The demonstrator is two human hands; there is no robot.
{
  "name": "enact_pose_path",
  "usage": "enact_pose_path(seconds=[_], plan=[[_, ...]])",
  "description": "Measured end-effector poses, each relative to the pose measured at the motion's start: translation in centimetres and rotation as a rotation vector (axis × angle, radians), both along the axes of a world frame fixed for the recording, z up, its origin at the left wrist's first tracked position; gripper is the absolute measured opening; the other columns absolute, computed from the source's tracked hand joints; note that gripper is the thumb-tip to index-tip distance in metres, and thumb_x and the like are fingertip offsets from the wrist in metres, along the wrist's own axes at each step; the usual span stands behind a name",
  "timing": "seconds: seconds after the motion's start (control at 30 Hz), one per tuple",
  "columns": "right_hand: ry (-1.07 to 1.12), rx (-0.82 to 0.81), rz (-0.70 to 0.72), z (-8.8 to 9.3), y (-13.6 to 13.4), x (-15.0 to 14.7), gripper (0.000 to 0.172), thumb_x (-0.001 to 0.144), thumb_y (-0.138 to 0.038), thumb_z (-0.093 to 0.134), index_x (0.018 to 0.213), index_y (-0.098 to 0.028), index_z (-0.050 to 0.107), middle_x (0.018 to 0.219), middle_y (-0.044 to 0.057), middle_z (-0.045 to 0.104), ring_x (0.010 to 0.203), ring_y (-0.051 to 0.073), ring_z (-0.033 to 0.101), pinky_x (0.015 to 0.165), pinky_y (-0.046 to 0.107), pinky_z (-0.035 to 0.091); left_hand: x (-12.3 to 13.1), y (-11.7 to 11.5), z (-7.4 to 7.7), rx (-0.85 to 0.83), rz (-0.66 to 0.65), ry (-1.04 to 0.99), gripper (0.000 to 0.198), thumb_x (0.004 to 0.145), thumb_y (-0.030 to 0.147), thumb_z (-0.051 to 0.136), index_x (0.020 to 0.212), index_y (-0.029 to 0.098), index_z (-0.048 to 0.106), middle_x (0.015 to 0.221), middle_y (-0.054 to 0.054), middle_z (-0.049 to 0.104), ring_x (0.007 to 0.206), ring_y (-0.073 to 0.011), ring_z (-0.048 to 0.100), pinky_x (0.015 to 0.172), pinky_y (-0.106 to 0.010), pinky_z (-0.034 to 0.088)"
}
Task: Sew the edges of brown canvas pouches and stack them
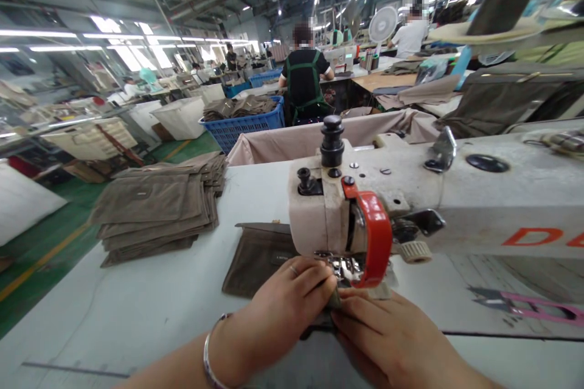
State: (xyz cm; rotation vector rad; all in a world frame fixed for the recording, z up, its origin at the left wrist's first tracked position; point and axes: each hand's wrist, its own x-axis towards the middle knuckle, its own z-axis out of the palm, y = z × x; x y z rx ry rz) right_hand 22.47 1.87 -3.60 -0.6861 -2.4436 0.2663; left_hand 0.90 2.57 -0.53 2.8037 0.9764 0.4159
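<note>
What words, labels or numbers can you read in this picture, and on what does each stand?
"D" in red, on the sewing machine's arm; the next letter is cut off by the picture's edge.
A small label on the stacked fabric pieces: too small to read.
A dark label on the fabric piece by the machine: too blurred to read.

The sewing machine (479, 194) has a worn, off-white painted metal casing, scuffed near the front. The presser foot (340, 267) is glossy steel, and the guard (376, 237) beside it is smooth red plastic. The cloth panel (255, 267) and the left stack (150, 213) are matt brown fabric. The bangle (208, 355) is polished metal; the far crate (241, 124) is blue plastic.
</note>
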Motion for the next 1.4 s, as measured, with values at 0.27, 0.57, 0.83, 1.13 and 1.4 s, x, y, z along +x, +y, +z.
enact_pose_path(seconds=[0.27, 0.57, 0.83, 1.13, 1.4], plan=[[-0.003, -0.091, 0.022, 1.4, 0.1, 0.9, 0.022, 0.093, -0.011, 0.047, 0.103, -0.019, 0.065, 0.095, 0.005, 0.067, 0.091, 0.022, 0.062, 0.084, 0.041, 0.051, -0.2, -1.4, 0.4, -0.013, -0.045, -0.100, 0.027, 0.097, 0.013, 0.047, 0.122, 0.017, 0.058, 0.109, -0.008, 0.068, 0.105, -0.0202, 0.063, 0.097, -0.034, 0.053], [0.018, -0.167, 0.013, 2.0, 0.5, 1.1, 0.021, 0.093, -0.013, 0.049, 0.100, -0.020, 0.068, 0.089, 0.005, 0.067, 0.086, 0.022, 0.061, 0.080, 0.041, 0.051, -0.2, -0.6, 0.1, -0.049, -0.107, -0.091, 0.025, 0.099, 0.011, 0.041, 0.114, 0.013, 0.061, 0.108, -0.008, 0.069, 0.101, -0.0182, 0.064, 0.093, -0.034, 0.055], [0.019, -0.067, 0.024, 1.6, 0.7, 1.1, 0.028, 0.091, -0.010, 0.045, 0.112, -0.018, 0.063, 0.105, 0.006, 0.069, 0.098, 0.022, 0.063, 0.087, 0.040, 0.053, -0.3, -0.7, 0.0, 0.049, -0.134, -0.084, 0.028, 0.100, 0.010, 0.036, 0.109, 0.012, 0.063, 0.106, -0.008, 0.072, 0.104, -0.0160, 0.064, 0.097, -0.030, 0.053], [-0.035, 0.035, -0.118, 0.4, 1.2, 0.6, 0.028, 0.092, -0.013, 0.042, 0.113, -0.017, 0.062, 0.108, 0.012, 0.067, 0.092, 0.028, 0.065, 0.075, 0.045, 0.059, -0.6, 1.5, -1.2, -0.020, -0.028, -0.031, 0.022, 0.097, 0.011, 0.045, 0.111, 0.016, 0.061, 0.113, -0.003, 0.068, 0.110, -0.0142, 0.061, 0.103, -0.027, 0.046], [-0.063, 0.015, -0.151, 0.0, 1.4, 0.2, 0.032, 0.093, -0.013, 0.043, 0.123, -0.014, 0.055, 0.114, 0.015, 0.064, 0.097, 0.031, 0.063, 0.077, 0.051, 0.059, -0.6, 3.8, -2.1, -0.088, 0.097, -0.126, 0.014, 0.093, 0.016, 0.055, 0.101, 0.021, 0.066, 0.105, -0.003, 0.071, 0.109, -0.0199, 0.062, 0.103, -0.036, 0.047]])
